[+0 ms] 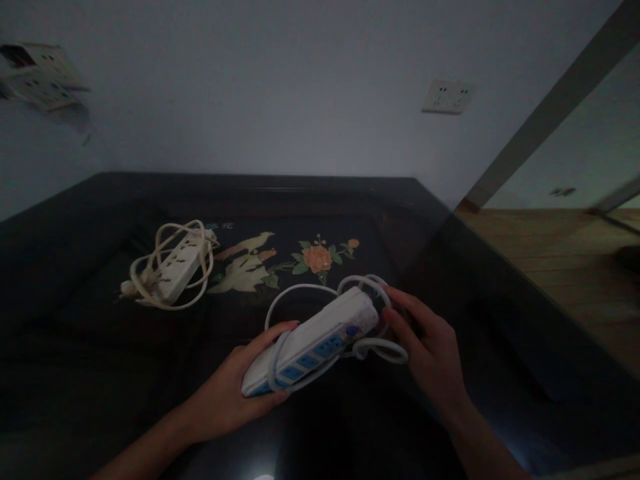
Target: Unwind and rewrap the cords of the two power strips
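My left hand (235,387) grips the near end of a white power strip with blue sockets (320,340), fingers wrapped under and over it. The strip's white cord (295,293) loops around its body and arcs over the table. At the strip's far end my right hand (430,353) pinches the cord loops, fingers curled on them. Both hands hover just above the dark table (100,333).
A second white power strip (175,267) with its cord coiled round it lies at the table's left. The table top bears a bird and flower inlay (280,257). A wall socket (447,97) sits on the back wall. Wooden floor (560,247) lies to the right.
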A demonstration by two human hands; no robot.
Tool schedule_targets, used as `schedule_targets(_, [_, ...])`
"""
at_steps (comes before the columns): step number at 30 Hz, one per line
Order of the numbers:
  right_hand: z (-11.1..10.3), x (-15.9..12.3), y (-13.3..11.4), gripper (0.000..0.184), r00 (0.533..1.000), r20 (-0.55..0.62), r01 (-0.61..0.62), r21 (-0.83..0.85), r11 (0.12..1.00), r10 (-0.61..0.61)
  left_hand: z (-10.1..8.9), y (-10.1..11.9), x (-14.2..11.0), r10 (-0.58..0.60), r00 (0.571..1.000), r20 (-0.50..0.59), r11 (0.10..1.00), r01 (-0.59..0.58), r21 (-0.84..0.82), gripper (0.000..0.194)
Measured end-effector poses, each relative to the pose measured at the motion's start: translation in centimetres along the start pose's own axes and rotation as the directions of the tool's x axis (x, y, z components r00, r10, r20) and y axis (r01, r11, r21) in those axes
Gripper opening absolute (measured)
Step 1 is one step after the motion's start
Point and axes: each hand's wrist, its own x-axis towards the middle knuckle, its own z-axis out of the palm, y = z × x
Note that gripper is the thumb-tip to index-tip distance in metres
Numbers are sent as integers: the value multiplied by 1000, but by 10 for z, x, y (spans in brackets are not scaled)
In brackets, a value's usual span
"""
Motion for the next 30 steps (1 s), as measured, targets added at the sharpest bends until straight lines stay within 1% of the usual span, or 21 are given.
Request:
schedule_targets(1, [1, -2, -1, 27, 995, 46, 86, -42, 995, -84, 1, 0, 0, -15, 1000, 0, 1000, 15, 11, 71])
schedule_targets(2, [2, -4, -1, 30, 981, 100, 172, -69, 983, -165, 2, 0, -1, -29, 1000, -2, 999, 29, 15, 71])
schedule_targets(4, [6, -7, 1, 36, 936, 195, 318, -109, 942, -293, 4, 0, -1, -46, 999, -7, 999, 46, 7, 73])
schedule_targets(6, [12, -11, 2, 39, 893, 254, 419, -173, 892, -370, 6, 1, -1, -48, 999, -14, 999, 47, -23, 77])
schedule_targets(10, [25, -16, 1, 41, 835, 310, 542, -320, 777, -455, 10, 3, 1, -53, 999, -3, 993, 53, -101, 82])
schedule_targets(12, [31, -18, -1, 42, 812, 341, 578, -353, 736, -474, 11, 4, 2, -55, 998, 8, 992, 55, -110, 84])
schedule_targets(15, [35, -19, -3, 43, 791, 388, 602, -352, 717, -473, 11, 3, 2, -63, 998, 9, 989, 63, -137, 88])
schedule_targets(18, [35, -20, -2, 43, 779, 402, 612, -319, 724, -482, 10, 2, 3, -68, 998, 20, 982, 70, -176, 90])
schedule_targets(21, [36, -20, 0, 43, 773, 389, 619, -288, 731, -501, 9, 3, 6, -71, 996, 48, 977, 79, -198, 85])
schedule_targets(25, [37, -21, 1, 42, 768, 399, 619, -263, 740, -501, 7, 11, 7, -98, 992, 77, 961, 115, -251, 75])
schedule_targets(30, [38, -21, -2, 38, 748, 401, 636, -205, 744, -529, 7, 18, 7, -126, 981, 145, 942, 164, -293, 74])
